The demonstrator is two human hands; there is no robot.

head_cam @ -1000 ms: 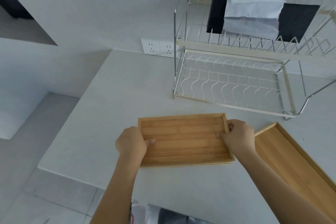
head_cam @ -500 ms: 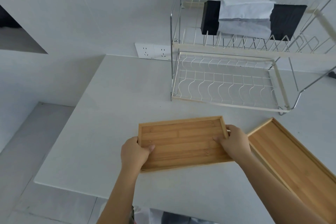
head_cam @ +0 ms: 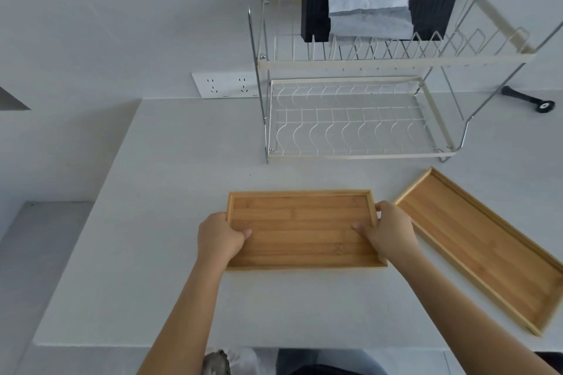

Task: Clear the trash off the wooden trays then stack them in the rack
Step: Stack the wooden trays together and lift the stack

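A small wooden tray (head_cam: 301,230) is held at both short ends above or on the white surface (head_cam: 170,192); whether its underside touches the surface cannot be told. The left hand (head_cam: 220,237) is closed on the tray's left rim, with the thumb laid inside on the tray floor. The right hand (head_cam: 388,230) is closed on the right rim, thumb likewise inside and the fingers (head_cam: 384,206) wrapped over the outer edge. The tray is level, its long sides roughly parallel to the near edge of the surface, and nothing is seen lying in it.

A second, longer wooden tray (head_cam: 487,248) is laid flat on the surface to the right, set at an angle. Its near-left corner lies just beside the right hand. No contents are visible in it.

A two-tier wire rack (head_cam: 350,131) is positioned beyond the trays, near the wall. The lower tier is seen as bare wire. On the upper tier a black box (head_cam: 432,9) is placed, with white paper (head_cam: 368,6) draped over its middle.

A double wall socket (head_cam: 225,85) is mounted on the wall left of the rack. A black handled object (head_cam: 528,99) is seen on the surface behind the rack's right end; its kind cannot be determined.
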